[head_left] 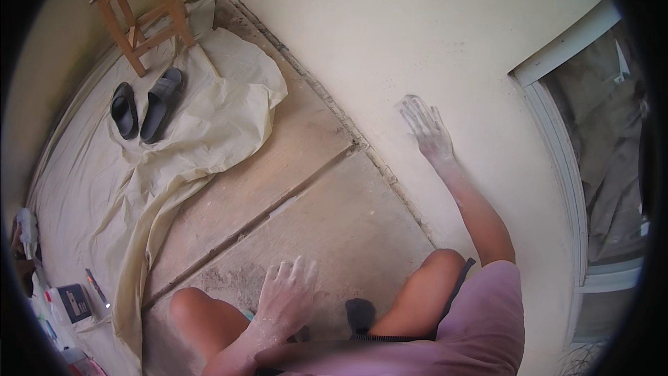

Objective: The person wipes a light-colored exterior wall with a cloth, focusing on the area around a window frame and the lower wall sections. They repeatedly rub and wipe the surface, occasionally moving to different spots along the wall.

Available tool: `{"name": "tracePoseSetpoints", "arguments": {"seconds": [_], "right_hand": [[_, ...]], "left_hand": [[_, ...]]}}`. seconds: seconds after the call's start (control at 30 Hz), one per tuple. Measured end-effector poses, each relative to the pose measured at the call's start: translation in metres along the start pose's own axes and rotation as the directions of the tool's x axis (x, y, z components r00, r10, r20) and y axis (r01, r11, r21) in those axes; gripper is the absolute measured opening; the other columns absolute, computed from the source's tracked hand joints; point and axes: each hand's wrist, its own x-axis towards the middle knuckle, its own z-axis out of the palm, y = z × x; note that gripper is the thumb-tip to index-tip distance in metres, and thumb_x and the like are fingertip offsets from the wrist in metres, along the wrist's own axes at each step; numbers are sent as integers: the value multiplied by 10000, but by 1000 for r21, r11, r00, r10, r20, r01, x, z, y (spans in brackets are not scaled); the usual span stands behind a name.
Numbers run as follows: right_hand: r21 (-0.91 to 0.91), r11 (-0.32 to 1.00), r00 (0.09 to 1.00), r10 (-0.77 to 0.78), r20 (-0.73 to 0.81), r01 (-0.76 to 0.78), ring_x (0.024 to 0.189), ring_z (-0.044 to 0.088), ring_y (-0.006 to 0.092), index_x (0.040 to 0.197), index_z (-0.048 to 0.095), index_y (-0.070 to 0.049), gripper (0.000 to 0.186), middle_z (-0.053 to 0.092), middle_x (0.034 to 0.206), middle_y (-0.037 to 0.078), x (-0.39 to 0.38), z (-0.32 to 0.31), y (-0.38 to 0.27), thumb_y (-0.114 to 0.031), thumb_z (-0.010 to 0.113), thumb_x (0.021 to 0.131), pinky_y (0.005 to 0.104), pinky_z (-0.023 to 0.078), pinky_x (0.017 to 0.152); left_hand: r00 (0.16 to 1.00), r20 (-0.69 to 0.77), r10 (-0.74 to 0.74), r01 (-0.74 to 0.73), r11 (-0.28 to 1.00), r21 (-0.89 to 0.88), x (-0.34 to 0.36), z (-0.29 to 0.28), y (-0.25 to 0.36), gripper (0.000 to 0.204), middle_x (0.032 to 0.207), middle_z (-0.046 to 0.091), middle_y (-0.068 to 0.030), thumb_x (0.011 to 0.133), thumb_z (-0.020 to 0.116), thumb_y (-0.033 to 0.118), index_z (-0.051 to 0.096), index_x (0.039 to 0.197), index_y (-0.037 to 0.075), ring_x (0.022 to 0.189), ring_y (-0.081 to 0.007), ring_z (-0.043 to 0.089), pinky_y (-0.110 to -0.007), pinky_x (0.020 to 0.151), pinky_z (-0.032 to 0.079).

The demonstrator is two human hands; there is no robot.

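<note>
White dust coats both hands. My right hand [430,131] reaches out to the cream wall [348,35], its fingers stretched flat over a small thin greyish sheet, apparently sandpaper [406,100]. An edge of that sheet shows past the fingertips; the rest is hidden under them. My left hand [287,296] is held low in front of me above my bent leg, palm down, fingers extended and a little apart. It holds nothing that I can see.
A pale drop cloth [229,111] covers the floor at left, with black slide sandals [161,106] and a wooden stool [139,21] on it. A plastic jug [69,304] and a utility knife [97,287] lie near left. A window frame [557,132] borders the wall at right.
</note>
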Motion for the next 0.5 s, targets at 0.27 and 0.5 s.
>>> {"name": "tracePoseSetpoints", "arguments": {"seconds": [0.27,0.5], "right_hand": [[-262,952,981,-126,146,161,1483,88,255,1535,187,-175,682,118,1609,37,38,67,-66,-133,444,904,471,85,1188],[238,969,993,-32,-116,59,1483,68,267,1532,193,-155,650,111,1608,48,122,61,-66,-181,439,932,497,80,1185]], "left_hand": [[922,12,-386,384,913,-136,-67,-12,6,632,1342,498,-216,851,652,294,431,1387,40,1240,-370,457,-451,1053,339],[815,5,-580,561,786,-260,-116,1,17,589,1315,525,-177,859,632,269,454,1369,34,1193,-354,484,-445,1026,357]]}}
